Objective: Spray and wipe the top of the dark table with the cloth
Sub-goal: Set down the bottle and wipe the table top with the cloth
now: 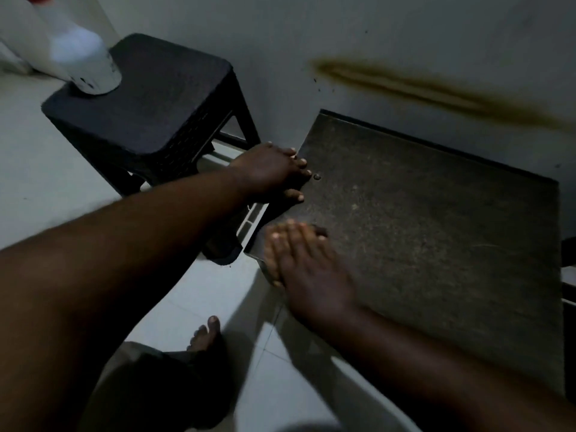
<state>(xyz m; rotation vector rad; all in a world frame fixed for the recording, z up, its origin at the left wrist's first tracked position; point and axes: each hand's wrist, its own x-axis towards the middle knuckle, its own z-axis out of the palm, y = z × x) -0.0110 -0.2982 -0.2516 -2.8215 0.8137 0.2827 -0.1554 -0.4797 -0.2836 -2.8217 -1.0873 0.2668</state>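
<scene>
The dark table (436, 232) has a dusty, speckled top and stands against the wall on the right. My left hand (271, 173) lies on the table's left edge near the far corner, fingertips and thumb spread on the top. Blurred by motion, my right hand (308, 272) lies flat over the near left corner, its thumb hanging over the edge. Neither hand holds anything. A white spray bottle (78, 57) with a red top stands on a black stool (146, 104) at the upper left. No cloth is in view.
The black stool stands close to the table's left side, with a narrow gap between them. The wall behind carries a long brown smear (436, 92). My bare foot (205, 341) and trouser leg are on the pale tiled floor (40, 182) below.
</scene>
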